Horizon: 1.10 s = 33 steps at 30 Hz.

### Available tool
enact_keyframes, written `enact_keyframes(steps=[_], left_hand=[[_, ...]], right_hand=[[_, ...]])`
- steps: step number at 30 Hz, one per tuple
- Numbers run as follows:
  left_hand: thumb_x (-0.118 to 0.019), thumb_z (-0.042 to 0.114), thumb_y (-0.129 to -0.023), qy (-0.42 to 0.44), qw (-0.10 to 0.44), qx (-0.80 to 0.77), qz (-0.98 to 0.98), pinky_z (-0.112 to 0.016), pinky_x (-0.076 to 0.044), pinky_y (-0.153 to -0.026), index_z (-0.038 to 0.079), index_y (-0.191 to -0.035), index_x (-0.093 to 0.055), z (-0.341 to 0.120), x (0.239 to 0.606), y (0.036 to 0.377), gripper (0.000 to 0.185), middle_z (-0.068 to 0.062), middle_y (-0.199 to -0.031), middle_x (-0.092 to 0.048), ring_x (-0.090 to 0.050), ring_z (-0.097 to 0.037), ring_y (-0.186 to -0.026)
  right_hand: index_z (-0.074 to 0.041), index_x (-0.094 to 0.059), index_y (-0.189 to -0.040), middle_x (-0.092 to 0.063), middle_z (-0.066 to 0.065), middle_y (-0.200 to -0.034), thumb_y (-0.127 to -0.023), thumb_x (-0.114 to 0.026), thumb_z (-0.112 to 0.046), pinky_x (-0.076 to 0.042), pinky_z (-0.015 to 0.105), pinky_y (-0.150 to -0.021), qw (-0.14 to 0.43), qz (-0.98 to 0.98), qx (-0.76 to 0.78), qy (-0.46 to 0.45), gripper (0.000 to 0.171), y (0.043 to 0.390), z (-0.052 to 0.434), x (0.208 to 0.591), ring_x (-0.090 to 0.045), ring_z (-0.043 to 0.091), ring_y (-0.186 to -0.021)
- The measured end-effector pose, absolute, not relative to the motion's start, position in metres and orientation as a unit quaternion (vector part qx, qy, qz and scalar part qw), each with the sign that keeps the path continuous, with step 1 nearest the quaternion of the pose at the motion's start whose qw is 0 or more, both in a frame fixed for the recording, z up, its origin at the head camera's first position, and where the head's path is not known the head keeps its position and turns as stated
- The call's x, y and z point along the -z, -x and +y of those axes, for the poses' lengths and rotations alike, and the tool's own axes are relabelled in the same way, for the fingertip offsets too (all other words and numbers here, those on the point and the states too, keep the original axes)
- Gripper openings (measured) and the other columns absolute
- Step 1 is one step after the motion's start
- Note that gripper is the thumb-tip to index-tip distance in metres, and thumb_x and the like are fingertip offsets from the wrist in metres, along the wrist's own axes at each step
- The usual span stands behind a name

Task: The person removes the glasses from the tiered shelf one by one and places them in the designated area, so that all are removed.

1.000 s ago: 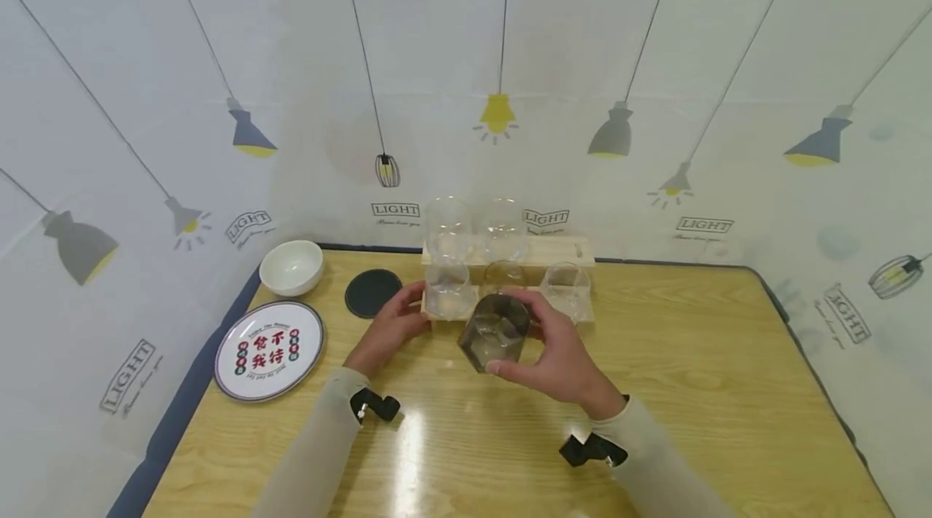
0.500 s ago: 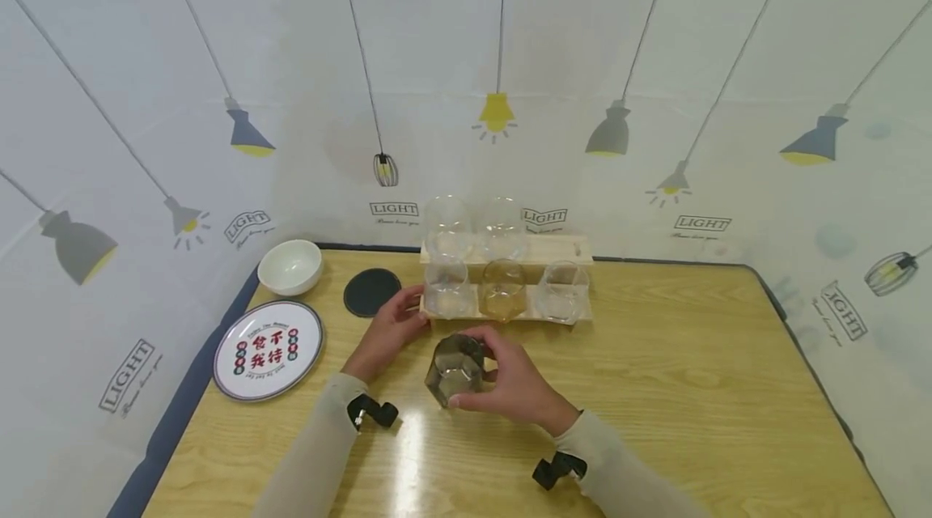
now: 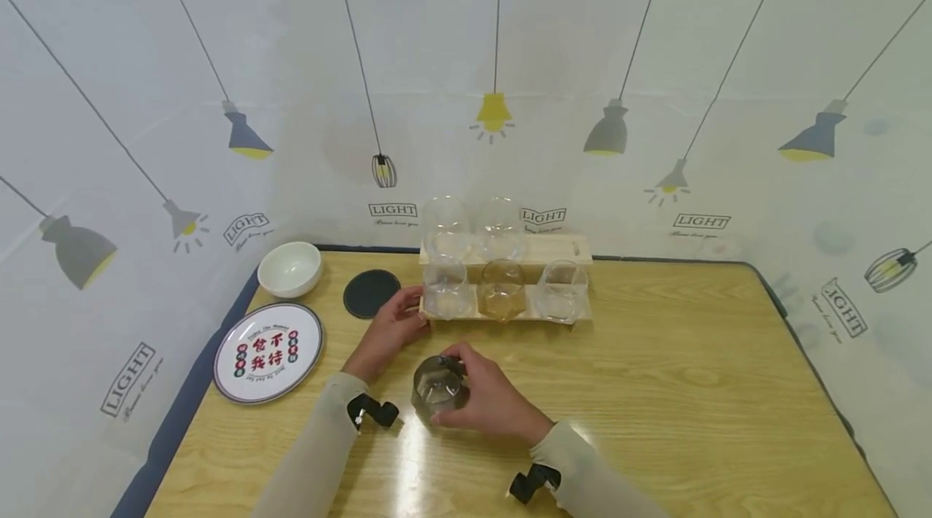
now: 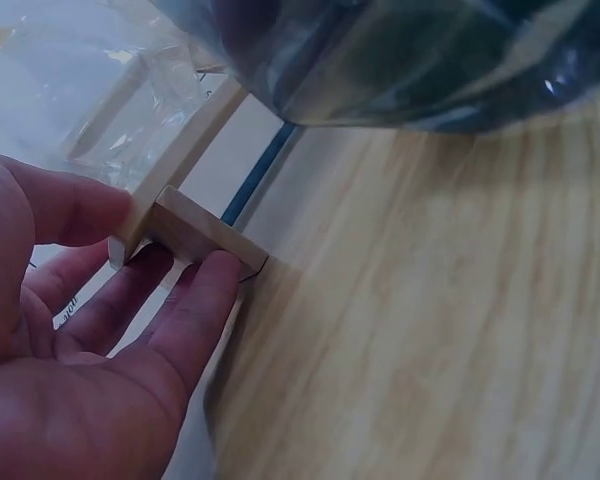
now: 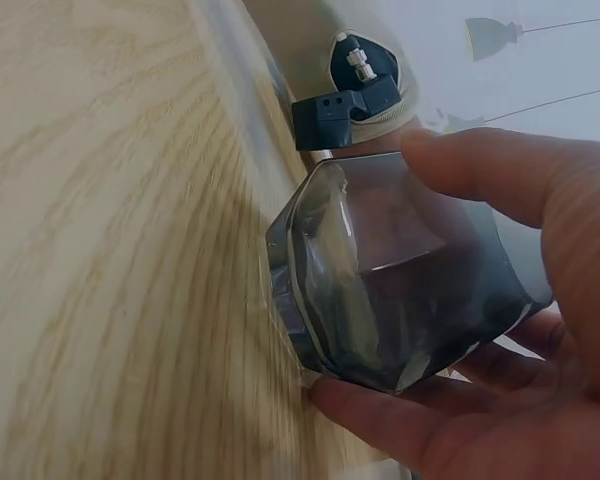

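Observation:
My right hand (image 3: 491, 392) holds a smoky grey faceted glass (image 3: 435, 388) low over the table, in front of the rack. In the right wrist view the thumb lies on one side of the grey glass (image 5: 410, 270) and the fingers on the other; its base is at or just above the wood, I cannot tell which. My left hand (image 3: 393, 329) grips the left end of a two-tier wooden rack (image 3: 557, 247). Thumb and fingers pinch the rack's end piece (image 4: 195, 230) in the left wrist view. An amber glass (image 3: 501, 291) stands on the lower tier between two clear glasses (image 3: 446, 289).
Two more clear glasses (image 3: 500, 228) stand on the upper tier. Left of the rack lie a black round coaster (image 3: 372, 294), a white bowl (image 3: 290, 269) and a printed plate (image 3: 313, 340). A patterned backdrop (image 3: 437, 154) rises behind the table (image 3: 692, 388).
My right hand has carried the grey glass away from the rack, toward me and to the left, down close to the table. My left hand has stayed at the rack's end.

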<state>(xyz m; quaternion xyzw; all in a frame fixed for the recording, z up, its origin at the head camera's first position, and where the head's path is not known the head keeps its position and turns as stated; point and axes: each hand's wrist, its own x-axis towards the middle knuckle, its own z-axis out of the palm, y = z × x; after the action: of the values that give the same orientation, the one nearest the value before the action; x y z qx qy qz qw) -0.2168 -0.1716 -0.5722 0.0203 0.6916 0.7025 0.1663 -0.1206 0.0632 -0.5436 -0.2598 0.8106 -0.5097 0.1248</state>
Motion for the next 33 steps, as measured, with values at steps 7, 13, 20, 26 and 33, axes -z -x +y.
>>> enact_keyframes(steps=[7, 13, 20, 26, 33], left_hand=[[-0.059, 0.003, -0.103, -0.012, 0.170, -0.714, 0.679, -0.044, -0.057, -0.111, 0.014, -0.155, -0.046, -0.169, 0.569, 0.215, 0.055, -0.018, -0.154, -0.049, -0.059, -0.029, -0.131], [-0.058, 0.003, -0.104, -0.011, 0.171, -0.713, 0.679, -0.045, -0.056, -0.112, 0.014, -0.155, -0.046, -0.169, 0.567, 0.214, 0.054, -0.017, -0.154, -0.049, -0.056, -0.030, -0.135], [-0.059, 0.003, -0.104, -0.028, 0.172, -0.719, 0.673, -0.045, -0.055, -0.113, 0.012, -0.156, -0.044, -0.170, 0.569, 0.216, 0.054, -0.018, -0.156, -0.047, -0.055, -0.030, -0.137], [-0.060, 0.003, -0.105, -0.034, 0.178, -0.720, 0.669, -0.043, -0.056, -0.112, 0.014, -0.155, -0.045, -0.174, 0.573, 0.219, 0.054, -0.016, -0.156, -0.047, -0.055, -0.030, -0.137], [-0.068, 0.011, -0.102, -0.067, 0.162, -0.680, 0.712, -0.042, -0.060, -0.106, 0.012, -0.154, -0.048, -0.177, 0.572, 0.220, 0.055, -0.018, -0.153, -0.052, -0.061, -0.031, -0.131]], right_hand=[[-0.012, -0.048, -0.140, -0.065, 0.012, -0.134, -0.074, -0.098, -0.025, -0.055, 0.043, -0.107, 0.127, 0.819, 0.496, 0.258, 0.084, 0.121, 0.060, 0.542, -0.064, 0.028, -0.124], [-0.012, -0.047, -0.143, -0.065, 0.012, -0.136, -0.074, -0.098, -0.024, -0.055, 0.045, -0.108, 0.124, 0.829, 0.478, 0.262, 0.087, 0.122, 0.062, 0.541, -0.064, 0.029, -0.125], [-0.017, -0.044, -0.154, -0.056, 0.010, -0.153, -0.075, -0.097, -0.037, -0.055, 0.049, -0.112, 0.128, 0.823, 0.491, 0.255, 0.097, 0.119, 0.074, 0.523, -0.056, 0.029, -0.139], [-0.014, -0.051, -0.148, -0.059, 0.006, -0.149, -0.086, -0.090, -0.032, -0.058, 0.044, -0.108, 0.058, 0.815, 0.524, 0.241, 0.075, 0.124, 0.088, 0.493, -0.057, 0.031, -0.139], [-0.004, -0.066, -0.126, -0.072, 0.012, -0.121, -0.089, -0.085, -0.011, -0.067, 0.034, -0.088, -0.078, 0.805, 0.529, 0.256, 0.041, 0.147, 0.109, 0.463, -0.071, 0.034, -0.112]])
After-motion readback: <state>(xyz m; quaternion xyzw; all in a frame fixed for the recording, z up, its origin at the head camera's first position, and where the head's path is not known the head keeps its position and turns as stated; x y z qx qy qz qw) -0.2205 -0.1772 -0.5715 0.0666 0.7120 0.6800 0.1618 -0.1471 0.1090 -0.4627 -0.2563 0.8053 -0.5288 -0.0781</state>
